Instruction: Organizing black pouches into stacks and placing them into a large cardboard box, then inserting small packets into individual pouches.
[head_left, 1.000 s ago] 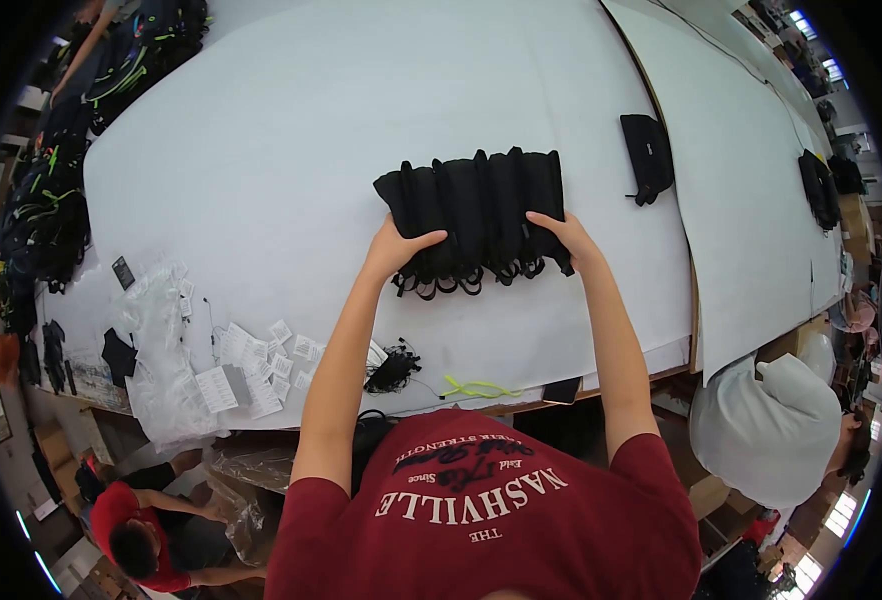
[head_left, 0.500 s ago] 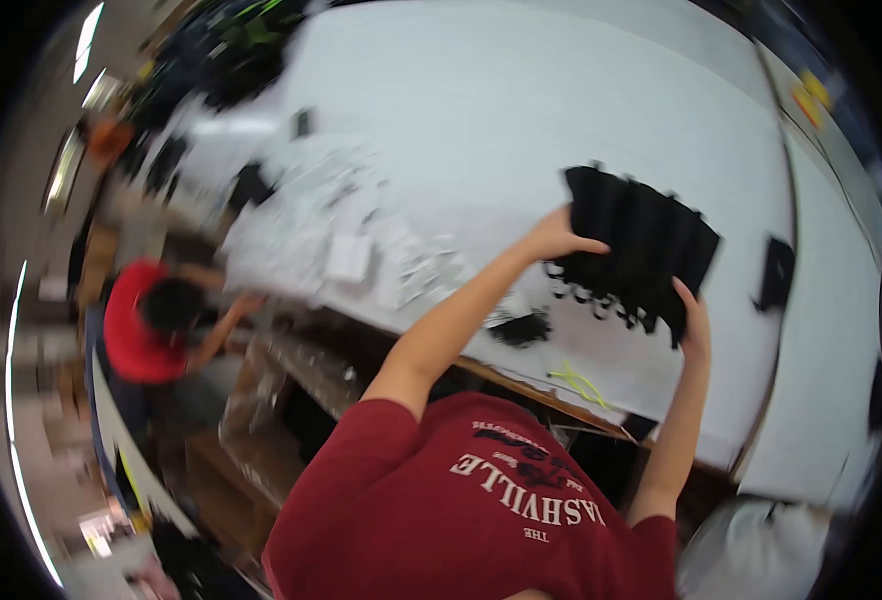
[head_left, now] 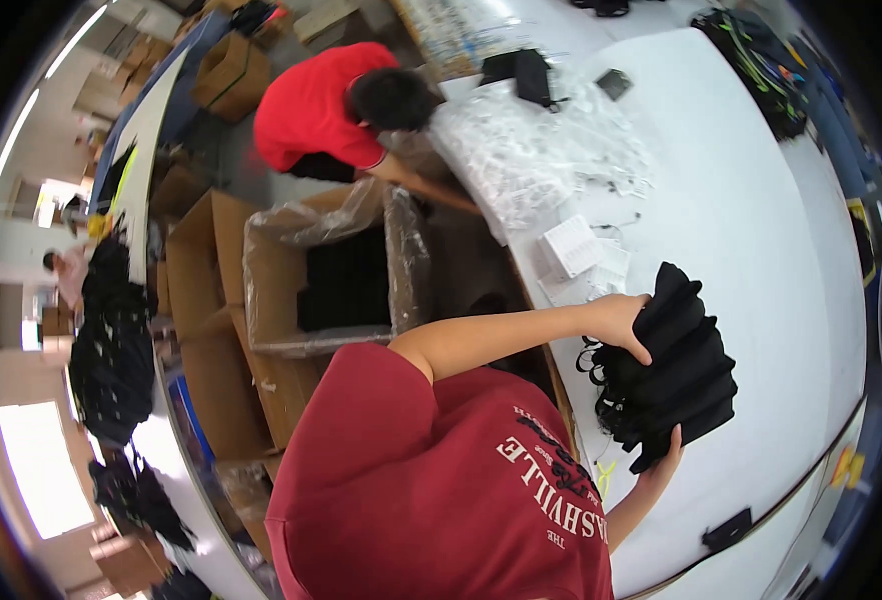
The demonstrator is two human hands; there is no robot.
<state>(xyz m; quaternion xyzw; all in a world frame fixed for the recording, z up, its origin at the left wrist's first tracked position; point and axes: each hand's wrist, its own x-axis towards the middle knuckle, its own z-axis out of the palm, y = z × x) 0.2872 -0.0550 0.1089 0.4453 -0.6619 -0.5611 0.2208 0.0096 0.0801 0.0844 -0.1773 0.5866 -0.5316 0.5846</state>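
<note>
1. As the left hand (head_left: 619, 324) grips one end of a row of black pouches (head_left: 688, 360), the right hand (head_left: 669, 456) clasps the other at the white table (head_left: 791, 250).
2. Beside the table, a plastic-lined carton (head_left: 275, 285) holds dark items (head_left: 346, 280).
3. A co-worker (head_left: 311, 110) in red bends nearby.

The left hand (head_left: 621, 325) and right hand (head_left: 669, 448) grip opposite ends of a row of black pouches (head_left: 689, 370) over the white table (head_left: 781, 270). White cards (head_left: 569, 247) and clear plastic (head_left: 506, 150) lie near the left hand; another pouch (head_left: 728, 530) lies apart. Beside the table stands a plastic-lined box (head_left: 276, 285) holding black goods (head_left: 346, 280). A co-worker (head_left: 316, 105) in red bends at the table's edge.
</note>
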